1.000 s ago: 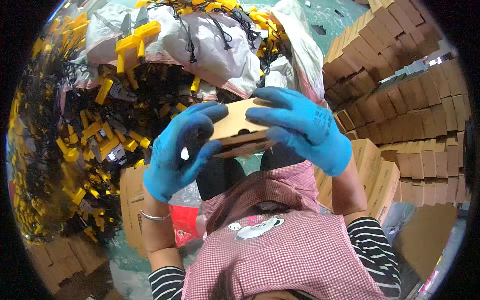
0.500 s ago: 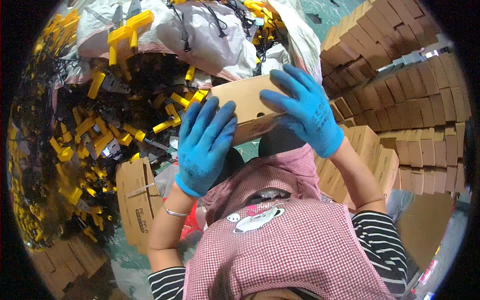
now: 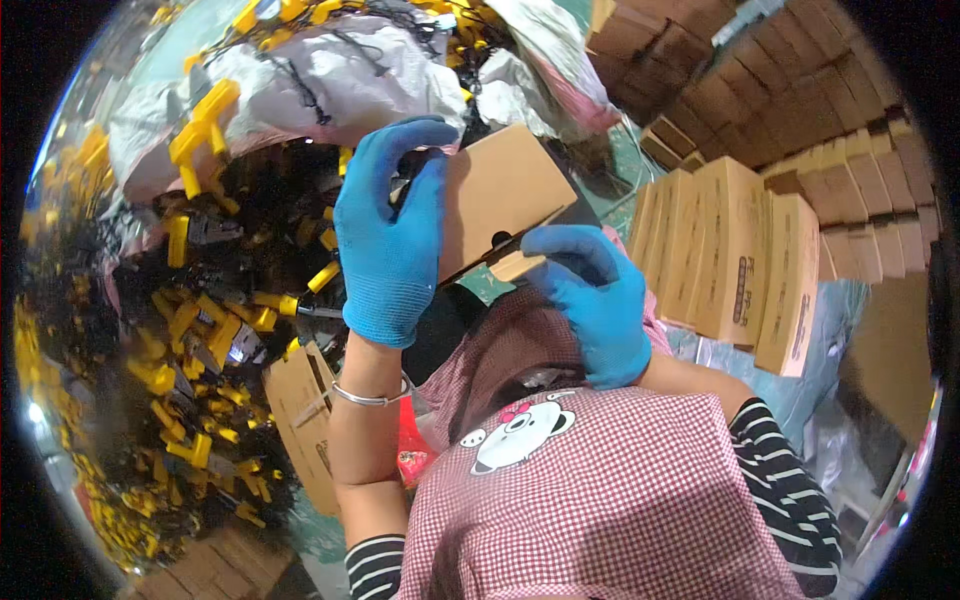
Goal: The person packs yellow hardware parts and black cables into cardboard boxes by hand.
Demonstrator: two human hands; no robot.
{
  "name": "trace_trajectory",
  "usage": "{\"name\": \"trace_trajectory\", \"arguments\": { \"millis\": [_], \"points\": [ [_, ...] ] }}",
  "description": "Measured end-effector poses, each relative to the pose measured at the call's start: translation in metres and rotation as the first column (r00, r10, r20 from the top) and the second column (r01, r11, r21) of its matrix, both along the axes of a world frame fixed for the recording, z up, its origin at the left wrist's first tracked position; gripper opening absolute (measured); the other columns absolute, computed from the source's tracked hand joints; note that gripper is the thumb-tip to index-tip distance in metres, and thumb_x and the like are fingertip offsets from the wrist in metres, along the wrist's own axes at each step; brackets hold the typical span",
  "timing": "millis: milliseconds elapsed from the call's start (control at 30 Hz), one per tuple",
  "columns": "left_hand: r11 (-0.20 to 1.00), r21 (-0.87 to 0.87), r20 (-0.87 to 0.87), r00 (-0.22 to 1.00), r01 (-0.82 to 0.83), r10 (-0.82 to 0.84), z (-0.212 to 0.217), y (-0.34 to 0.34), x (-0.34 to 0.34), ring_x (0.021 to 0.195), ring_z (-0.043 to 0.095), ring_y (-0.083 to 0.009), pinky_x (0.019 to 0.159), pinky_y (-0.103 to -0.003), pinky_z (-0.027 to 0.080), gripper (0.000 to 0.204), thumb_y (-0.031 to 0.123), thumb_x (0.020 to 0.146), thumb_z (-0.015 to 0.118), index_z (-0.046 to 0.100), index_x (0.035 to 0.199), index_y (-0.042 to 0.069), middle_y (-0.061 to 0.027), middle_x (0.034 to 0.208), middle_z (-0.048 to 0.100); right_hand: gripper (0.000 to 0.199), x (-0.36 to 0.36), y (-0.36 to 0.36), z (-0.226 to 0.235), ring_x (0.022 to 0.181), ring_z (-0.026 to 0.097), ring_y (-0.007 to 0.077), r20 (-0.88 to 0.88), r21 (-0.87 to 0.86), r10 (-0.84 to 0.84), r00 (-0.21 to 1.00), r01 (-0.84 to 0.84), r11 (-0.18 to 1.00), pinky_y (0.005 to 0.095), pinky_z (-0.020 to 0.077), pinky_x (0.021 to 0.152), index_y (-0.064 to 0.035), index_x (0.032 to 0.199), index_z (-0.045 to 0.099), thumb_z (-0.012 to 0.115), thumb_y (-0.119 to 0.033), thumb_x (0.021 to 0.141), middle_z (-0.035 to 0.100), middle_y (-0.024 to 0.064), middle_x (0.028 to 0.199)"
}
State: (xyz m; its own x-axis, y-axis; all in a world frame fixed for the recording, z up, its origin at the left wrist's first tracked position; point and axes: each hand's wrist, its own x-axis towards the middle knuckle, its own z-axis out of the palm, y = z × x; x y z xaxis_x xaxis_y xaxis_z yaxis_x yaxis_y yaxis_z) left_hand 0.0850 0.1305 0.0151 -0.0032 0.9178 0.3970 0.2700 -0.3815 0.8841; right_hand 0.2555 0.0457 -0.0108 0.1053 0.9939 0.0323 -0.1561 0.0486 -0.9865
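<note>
A small brown cardboard box [image 3: 507, 185] is held tilted above my lap, with a dark round notch in its near edge. My left hand [image 3: 393, 235], in a blue glove, grips the box's left end, thumb and fingers curled round its far corner. At the near side, my right hand [image 3: 595, 305], gloved alike, has its bent fingers on a narrow cardboard flap [image 3: 516, 266] that stands away from the box. A dark gap shows between flap and lid. The right fingertips are partly hidden behind the flap, and what the box holds cannot be seen.
A heap of yellow-handled tools [image 3: 210, 330] with black cords lies on the left. Behind it are white woven sacks [image 3: 340, 85]. Flat boxes [image 3: 715, 250] stand in a row at the right, before taller carton stacks [image 3: 790, 90]. A cardboard bundle [image 3: 303, 425] leans by my left forearm.
The box has turned and tilted. My right hand has moved from its top right down to the near flap, which now stands out. My left hand has shifted up round the left end.
</note>
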Motion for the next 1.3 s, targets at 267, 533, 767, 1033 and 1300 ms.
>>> {"name": "trace_trajectory", "arguments": {
  "millis": [267, 533, 767, 1033, 1300],
  "points": [
    [0.999, -0.038, -0.009, 1.0, -0.015, 0.015, 0.004, -0.008, 0.015, 0.106, 0.063, -0.0129, 0.098, -0.028, 0.047, 0.02, -0.002, 0.095, 0.059, 0.068, 0.113, -0.004, -0.007, 0.111, 0.07, 0.019, 0.036, 0.002, 0.014, 0.089, 0.071, 0.0191, 0.415, 0.051, 0.139, 0.899, -0.175, 0.983, 0.0312, 0.0589, 0.081, 0.0007, 0.108, 0.069, 0.071, -0.003, 0.09, 0.073, 0.0101, 0.104],
    [1.0, -0.004, -0.003, 1.0, -0.02, 0.02, 0.002, -0.011, 0.015, 0.099, 0.063, -0.0133, 0.093, -0.028, 0.048, 0.017, -0.003, 0.092, 0.059, 0.069, 0.105, 0.001, -0.0054, 0.104, 0.068, 0.029, 0.023, 0.01, 0.025, 0.076, 0.071, 0.0178, -0.406, -0.461, 0.099, 0.909, -0.296, 0.837, 0.0337, 0.0625, 0.07, 0.0039, 0.111, 0.065, 0.076, -0.012, 0.09, 0.072, 0.0103, 0.093],
    [1.0, 0.017, -0.006, 1.0, -0.012, 0.013, -0.001, -0.006, 0.015, 0.099, 0.063, -0.0122, 0.093, -0.028, 0.048, 0.015, 0.0, 0.095, 0.059, 0.07, 0.105, 0.001, -0.0048, 0.103, 0.069, 0.036, 0.025, 0.019, 0.03, 0.078, 0.066, 0.0123, -0.248, -0.439, 0.198, 0.948, -0.292, 0.85, 0.028, 0.0597, 0.073, 0.0042, 0.115, 0.062, 0.074, -0.018, 0.089, 0.067, 0.0076, 0.096],
    [1.0, -0.02, -0.021, 1.0, 0.016, -0.016, 0.004, -0.013, 0.015, 0.094, 0.064, -0.0102, 0.087, -0.026, 0.049, 0.017, -0.001, 0.094, 0.058, 0.07, 0.107, 0.0, -0.0057, 0.1, 0.072, 0.034, 0.021, 0.012, 0.028, 0.076, 0.064, 0.0115, -0.277, -0.44, 0.138, 0.951, -0.253, 0.862, 0.0281, 0.0584, 0.075, 0.0028, 0.112, 0.06, 0.074, -0.02, 0.091, 0.063, 0.0052, 0.09],
    [0.998, -0.058, -0.098, 0.994, 0.04, -0.046, 0.006, -0.011, 0.012, 0.103, 0.064, -0.0135, 0.097, -0.028, 0.048, 0.022, -0.001, 0.095, 0.054, 0.067, 0.111, -0.005, -0.0076, 0.109, 0.071, 0.037, 0.023, 0.017, 0.033, 0.08, 0.066, 0.0125, -0.254, -0.428, 0.165, 0.953, -0.264, 0.864, 0.0306, 0.0591, 0.075, 0.0039, 0.113, 0.059, 0.075, -0.021, 0.09, 0.064, 0.0057, 0.093]
  ]
}}
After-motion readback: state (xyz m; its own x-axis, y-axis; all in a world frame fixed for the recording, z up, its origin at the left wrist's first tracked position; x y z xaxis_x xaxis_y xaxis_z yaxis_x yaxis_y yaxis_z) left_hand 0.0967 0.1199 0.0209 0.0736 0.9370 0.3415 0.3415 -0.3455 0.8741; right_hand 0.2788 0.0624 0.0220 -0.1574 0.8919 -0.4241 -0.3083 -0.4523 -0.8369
